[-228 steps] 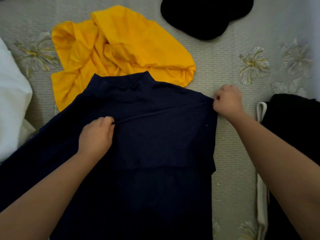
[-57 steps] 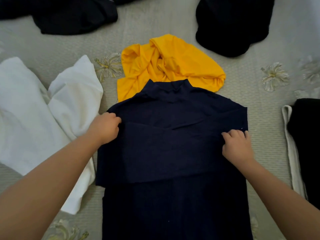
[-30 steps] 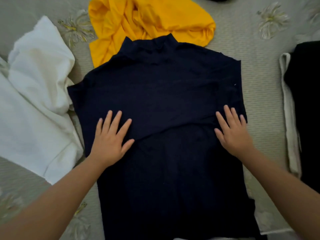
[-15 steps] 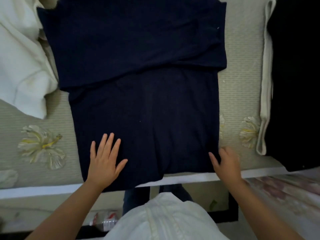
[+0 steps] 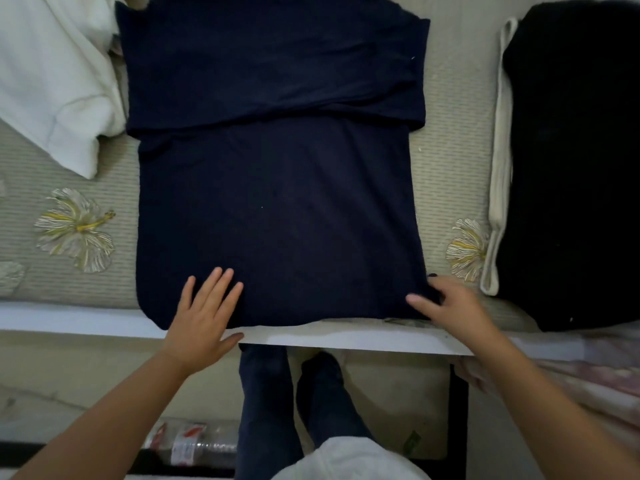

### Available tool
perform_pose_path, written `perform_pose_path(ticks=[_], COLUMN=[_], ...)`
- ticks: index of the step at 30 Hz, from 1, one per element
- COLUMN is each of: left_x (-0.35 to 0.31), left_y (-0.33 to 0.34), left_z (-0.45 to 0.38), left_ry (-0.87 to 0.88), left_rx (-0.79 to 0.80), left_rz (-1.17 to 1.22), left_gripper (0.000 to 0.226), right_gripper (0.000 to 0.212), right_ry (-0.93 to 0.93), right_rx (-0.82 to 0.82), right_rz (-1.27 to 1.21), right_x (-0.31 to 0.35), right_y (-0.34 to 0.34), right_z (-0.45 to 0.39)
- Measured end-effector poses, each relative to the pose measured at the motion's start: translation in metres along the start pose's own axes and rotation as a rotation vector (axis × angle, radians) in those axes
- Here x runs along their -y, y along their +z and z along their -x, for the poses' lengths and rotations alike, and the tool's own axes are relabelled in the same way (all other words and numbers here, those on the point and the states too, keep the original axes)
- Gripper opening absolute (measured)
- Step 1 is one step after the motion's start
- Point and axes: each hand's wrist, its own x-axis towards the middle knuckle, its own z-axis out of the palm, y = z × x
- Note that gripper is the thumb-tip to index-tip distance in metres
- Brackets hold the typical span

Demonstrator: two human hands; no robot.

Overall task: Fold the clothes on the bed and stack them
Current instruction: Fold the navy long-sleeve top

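A navy blue top (image 5: 273, 188) lies flat on the bed (image 5: 69, 282), its sleeves folded across the chest as a band near the top of the view. Its hem reaches the bed's near edge. My left hand (image 5: 204, 313) lies flat on the hem's left part, fingers straight and spread. My right hand (image 5: 446, 303) is at the hem's right corner, thumb on top of the cloth and fingers curled around the corner's edge.
A white garment (image 5: 52, 81) lies crumpled at the upper left. A folded black garment (image 5: 571, 168) over a cream one (image 5: 500, 161) sits at the right. Below the bed's white edge (image 5: 329, 336) are my legs and a plastic bottle (image 5: 194, 445) on the floor.
My view has tilted down from the shirt's chest to its hem. Both hands slid down the cloth toward me. My right hand now grips the hem's right corner.
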Motion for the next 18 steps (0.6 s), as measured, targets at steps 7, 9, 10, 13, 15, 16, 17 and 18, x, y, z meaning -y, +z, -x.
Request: perform_pose_path(ticks=[7,9,10,13,15,16,17,18], left_x=[-0.029,-0.021,-0.014,0.017,0.033,0.033,0.028,0.018], left_y=[-0.007,-0.017,-0.024,-0.043,-0.066,-0.073,-0.078,-0.082], left_z=[-0.002,-0.01,-0.018,-0.061,-0.088,-0.096,-0.1,-0.098], left_ry=[-0.155,-0.317,-0.371,-0.318,-0.338,-0.35,-0.36,-0.342], left_rx=[-0.029,0.003,0.034,0.017,-0.043,-0.138,-0.223,-0.267], left_rz=[0.167,0.309,0.345,0.321,0.102,0.014,-0.015,0.008], left_gripper=[0.028,0.026,0.026,0.023,0.028,0.032,0.032,0.025], right_gripper=[0.023,0.021,0.023,0.026,0.025,0.018,0.009,0.021], right_ry=[-0.389,-0.258,-0.117,0.273,0.419,0.447,0.426,0.369], right_rx=[-0.276,-0.217,-0.159,-0.154,-0.186,-0.232,-0.273,-0.323], right_rz=[0.295,-0.228,-0.548,-1.058,-0.986,-0.841,-0.651,-0.404], right_x=[-0.013,0.0,0.01,0.027,0.043,0.047,0.047,0.047], right_y=[-0.001,-0.018,-0.028,-0.049,-0.057,-0.057,-0.053,-0.049], right_z=[0.022,0.02,0.016,-0.024,-0.05,-0.059,-0.068,-0.071])
